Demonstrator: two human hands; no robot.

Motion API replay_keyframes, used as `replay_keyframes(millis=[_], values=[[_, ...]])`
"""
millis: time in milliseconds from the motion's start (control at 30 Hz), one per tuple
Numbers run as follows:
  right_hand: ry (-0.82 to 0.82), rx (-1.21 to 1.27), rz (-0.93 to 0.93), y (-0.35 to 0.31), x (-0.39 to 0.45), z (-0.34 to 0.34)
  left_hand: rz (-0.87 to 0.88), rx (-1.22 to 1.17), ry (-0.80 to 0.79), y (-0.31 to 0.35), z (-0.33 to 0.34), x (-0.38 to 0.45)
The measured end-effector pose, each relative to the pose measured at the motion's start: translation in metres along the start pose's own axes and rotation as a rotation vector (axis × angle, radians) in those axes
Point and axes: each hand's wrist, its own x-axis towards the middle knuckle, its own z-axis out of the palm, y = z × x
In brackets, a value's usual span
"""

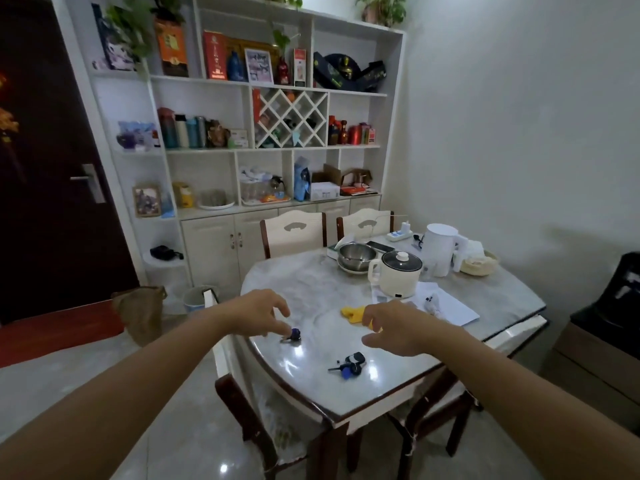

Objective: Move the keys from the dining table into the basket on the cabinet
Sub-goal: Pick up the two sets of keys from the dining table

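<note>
Two key sets lie near the front edge of the grey marble dining table (311, 285). A small blue-headed key (292, 335) sits to the left, and my left hand (261, 311) reaches down with its fingertips touching or nearly touching it; whether it is gripped I cannot tell. A black car key bundle with a blue tag (349, 364) lies closer to the table edge. My right hand (394, 327) hovers open just above and behind that bundle. A light woven basket (479, 265) sits at the table's far right. No basket on the white cabinet (221, 237) can be made out.
An electric cooking pot (396, 273), a steel bowl (356, 256), a white kettle (441, 249), papers (446, 306) and a yellow cloth (353, 313) crowd the far half of the table. Chairs stand around it. A bin (195, 299) and a brown bag (142, 313) sit on the floor left.
</note>
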Motion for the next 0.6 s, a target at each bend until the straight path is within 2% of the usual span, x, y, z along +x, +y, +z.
replay_keyframes(millis=[300, 433, 600], values=[[-0.031, 0.085, 0.110, 0.030, 0.133, 0.014, 0.040, 0.034, -0.043, -0.067, -0.028, 0.150], [-0.094, 0.088, 0.120, 0.047, 0.171, 0.037, 0.038, 0.052, -0.072, -0.089, -0.012, 0.200], [-0.172, 0.163, 0.151, 0.076, 0.217, 0.080, -0.053, 0.008, -0.120, -0.113, 0.020, 0.251]])
